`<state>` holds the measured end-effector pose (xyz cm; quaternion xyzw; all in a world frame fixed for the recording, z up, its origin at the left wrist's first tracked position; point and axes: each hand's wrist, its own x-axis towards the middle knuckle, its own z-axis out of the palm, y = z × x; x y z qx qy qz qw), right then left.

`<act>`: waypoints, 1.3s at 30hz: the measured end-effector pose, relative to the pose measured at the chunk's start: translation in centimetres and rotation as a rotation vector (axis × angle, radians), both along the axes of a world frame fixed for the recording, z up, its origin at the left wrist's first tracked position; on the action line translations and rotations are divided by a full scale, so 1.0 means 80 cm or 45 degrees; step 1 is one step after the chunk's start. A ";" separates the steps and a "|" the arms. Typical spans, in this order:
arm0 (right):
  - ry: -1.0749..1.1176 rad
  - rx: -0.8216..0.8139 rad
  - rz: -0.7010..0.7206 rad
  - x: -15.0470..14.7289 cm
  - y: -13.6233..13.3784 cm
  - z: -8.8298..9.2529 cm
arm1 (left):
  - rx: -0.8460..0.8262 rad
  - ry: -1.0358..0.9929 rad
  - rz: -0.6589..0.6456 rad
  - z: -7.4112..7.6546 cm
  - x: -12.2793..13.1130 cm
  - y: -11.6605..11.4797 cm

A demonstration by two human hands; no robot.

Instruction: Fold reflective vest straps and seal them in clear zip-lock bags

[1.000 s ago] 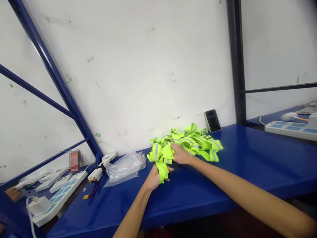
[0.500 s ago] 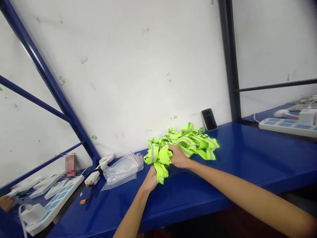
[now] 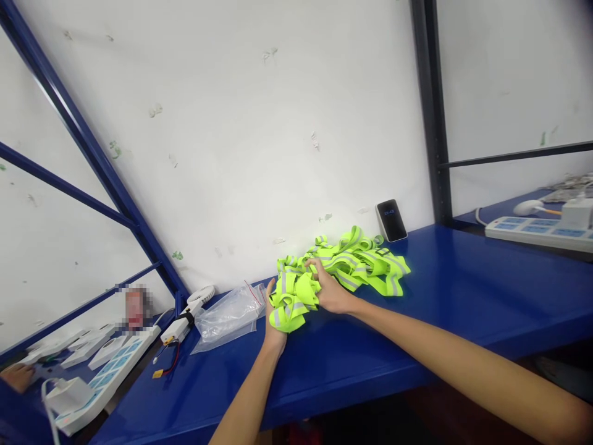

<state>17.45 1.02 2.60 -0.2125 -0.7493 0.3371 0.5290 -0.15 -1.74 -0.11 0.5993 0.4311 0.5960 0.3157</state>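
A bunched fluorescent yellow reflective strap [image 3: 291, 300] with grey stripes is between my two hands, over the near left side of a loose pile of similar straps [image 3: 356, 259]. My left hand [image 3: 274, 330] cups it from the left and below, thumb up along its side. From the right, my right hand [image 3: 331, 290] presses against the bundle, one finger or thumb reaching up towards the pile. The bundle hides most of the fingers of both hands.
Clear zip bags [image 3: 229, 315] lie left of my hands on the blue table [image 3: 454, 296]. Beyond them are a small white fan [image 3: 199, 296] and a wired battery pack. A phone-like device [image 3: 391, 220] leans on the wall. Power strips [image 3: 109, 380] flank the table; another person's hand [image 3: 17, 376] shows far left.
The strap end that hung down is now gathered up into the bundle. My left hand has moved up and left around its side; my right hand has shifted slightly, with a digit raised.
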 end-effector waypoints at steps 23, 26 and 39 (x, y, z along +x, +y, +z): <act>-0.663 0.621 0.069 0.026 0.008 -0.019 | 0.253 0.875 -0.141 0.027 -0.012 -0.017; -0.786 0.692 -0.041 0.019 0.005 -0.030 | 0.164 0.862 -0.129 0.026 -0.018 -0.010; -0.694 0.272 0.392 0.043 -0.034 -0.027 | 0.012 0.616 -0.133 0.015 -0.005 -0.007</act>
